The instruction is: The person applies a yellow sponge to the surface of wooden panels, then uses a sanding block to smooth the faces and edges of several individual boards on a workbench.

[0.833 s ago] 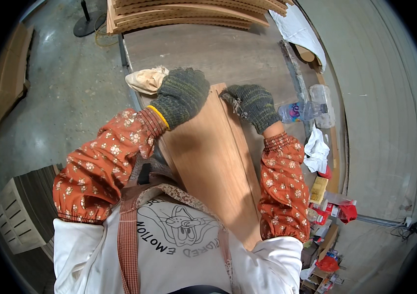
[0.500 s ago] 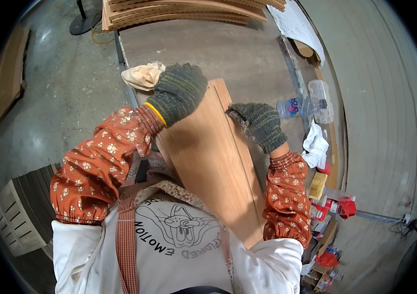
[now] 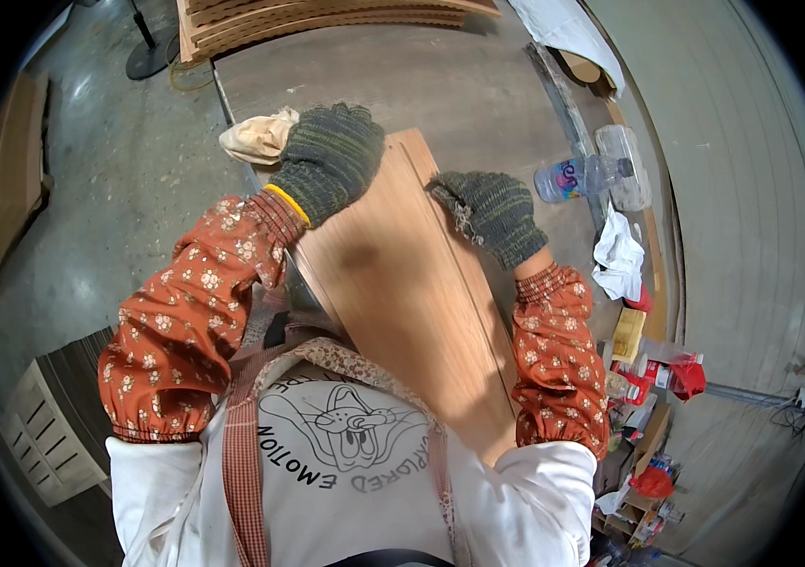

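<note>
Wooden board [image 3: 402, 283] slants across the table [image 3: 459, 85] before you | your right hand [image 3: 491, 214], curled, now sits nearer along its right edge, uncovering more far edge | your left hand [image 3: 331, 159], half-curled, covers the far-left edge beside cream cloth [image 3: 256, 139] | cannot tell whether either grips

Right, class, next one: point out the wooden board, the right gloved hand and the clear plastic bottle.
Wooden board [image 3: 412, 293], head view: middle of its broad upper face.
Right gloved hand [image 3: 492, 214], head view: back of the hand.
Clear plastic bottle [image 3: 586, 177], head view: middle of its body.
</note>
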`<state>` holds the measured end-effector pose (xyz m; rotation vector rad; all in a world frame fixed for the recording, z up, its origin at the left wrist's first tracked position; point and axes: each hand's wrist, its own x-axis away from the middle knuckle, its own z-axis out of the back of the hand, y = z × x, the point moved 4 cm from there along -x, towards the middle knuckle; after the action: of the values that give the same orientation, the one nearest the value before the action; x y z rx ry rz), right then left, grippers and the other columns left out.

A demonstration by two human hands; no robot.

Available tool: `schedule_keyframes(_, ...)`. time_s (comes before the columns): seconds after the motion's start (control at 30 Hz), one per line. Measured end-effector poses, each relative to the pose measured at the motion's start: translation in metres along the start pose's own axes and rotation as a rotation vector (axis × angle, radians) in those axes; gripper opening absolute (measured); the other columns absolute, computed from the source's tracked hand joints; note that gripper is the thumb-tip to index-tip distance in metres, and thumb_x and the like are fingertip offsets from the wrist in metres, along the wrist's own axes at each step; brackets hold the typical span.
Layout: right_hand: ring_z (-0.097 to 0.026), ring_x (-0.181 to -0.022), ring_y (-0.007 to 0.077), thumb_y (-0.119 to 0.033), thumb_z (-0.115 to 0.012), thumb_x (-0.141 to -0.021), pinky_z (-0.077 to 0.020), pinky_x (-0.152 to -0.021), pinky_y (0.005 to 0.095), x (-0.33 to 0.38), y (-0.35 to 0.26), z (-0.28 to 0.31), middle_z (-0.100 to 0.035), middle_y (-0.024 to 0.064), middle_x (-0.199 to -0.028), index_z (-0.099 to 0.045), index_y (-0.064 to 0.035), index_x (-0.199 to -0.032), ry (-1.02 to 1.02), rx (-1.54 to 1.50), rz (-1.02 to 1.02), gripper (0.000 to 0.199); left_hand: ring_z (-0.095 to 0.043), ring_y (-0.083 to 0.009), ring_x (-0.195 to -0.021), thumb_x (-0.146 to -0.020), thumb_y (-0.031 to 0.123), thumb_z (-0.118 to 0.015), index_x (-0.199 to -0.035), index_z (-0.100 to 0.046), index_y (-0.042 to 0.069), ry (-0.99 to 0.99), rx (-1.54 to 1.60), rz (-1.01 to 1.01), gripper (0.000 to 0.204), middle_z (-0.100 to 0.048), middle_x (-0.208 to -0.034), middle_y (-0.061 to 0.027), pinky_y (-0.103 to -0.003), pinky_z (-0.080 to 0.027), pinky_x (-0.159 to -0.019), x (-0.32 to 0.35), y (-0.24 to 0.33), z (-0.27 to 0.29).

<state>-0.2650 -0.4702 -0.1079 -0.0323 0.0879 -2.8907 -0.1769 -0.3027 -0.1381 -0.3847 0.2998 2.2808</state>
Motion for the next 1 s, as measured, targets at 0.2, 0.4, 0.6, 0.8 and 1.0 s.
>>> schedule_keyframes(0.2, -0.064, -0.079, 0.0292, -0.033, -0.050, -0.087, -0.0493, -0.070, 0.0410, 0.052, 0.000, 0.000, -0.067, 0.0093, -0.089, -0.067, -0.0164, -0.103, -0.034, 0.022, 0.004, 0.028, -0.058, -0.0292, -0.086, -0.081, 0.025, -0.054, -0.082, -0.063, 0.008, -0.004, -0.077, 0.000, 0.019, -0.059, -0.086, -0.0114, -0.044, -0.047, -0.072, 0.000, 0.001, 0.000)
schedule_keyframes(0.4, -0.062, -0.071, 0.0311, -0.035, -0.049, -0.089, -0.0477, -0.064, 0.0425, 0.108, 0.002, -0.003, -0.066, 0.0114, -0.079, -0.067, -0.0158, -0.101, -0.023, -0.022, -0.070, 0.028, -0.058, -0.0321, -0.091, -0.086, 0.028, -0.050, -0.087, -0.063, 0.008, -0.099, -0.163, 0.018, 0.024, -0.060, -0.092, -0.0144, -0.046, -0.046, -0.079, -0.006, 0.004, 0.001)
schedule_keyframes(0.6, -0.063, -0.073, 0.0286, -0.028, -0.054, -0.085, -0.0488, -0.064, 0.0390, 0.165, -0.003, -0.009, -0.066, 0.0083, -0.083, -0.068, -0.0178, -0.100, -0.012, -0.031, -0.066, 0.023, -0.058, -0.0323, -0.093, -0.089, 0.032, -0.048, -0.093, -0.062, 0.009, -0.183, -0.235, 0.057, 0.028, -0.060, -0.097, -0.0140, -0.046, -0.047, -0.080, -0.008, 0.000, 0.000)
schedule_keyframes(0.8, -0.064, -0.075, 0.0249, -0.024, -0.057, -0.080, -0.0493, -0.066, 0.0339, 0.221, -0.015, -0.006, -0.067, 0.0050, -0.088, -0.067, -0.0206, -0.108, -0.134, 0.028, -0.162, 0.030, -0.059, -0.0333, -0.093, -0.090, 0.033, -0.046, -0.094, -0.063, 0.010, -0.196, -0.289, 0.073, 0.029, -0.061, -0.098, -0.0139, -0.047, -0.047, -0.080, -0.006, -0.001, 0.002)
schedule_keyframes(1.0, -0.061, -0.069, 0.0246, -0.022, -0.058, -0.078, -0.0474, -0.062, 0.0338, 0.297, -0.025, -0.019, -0.066, 0.0041, -0.083, -0.064, -0.0215, -0.112, 0.127, 0.132, -0.034, 0.034, -0.060, -0.0339, -0.094, -0.089, 0.032, -0.045, -0.094, -0.066, 0.010, -0.184, -0.356, 0.089, 0.030, -0.063, -0.098, -0.0153, -0.047, -0.048, -0.081, -0.006, -0.004, 0.004)
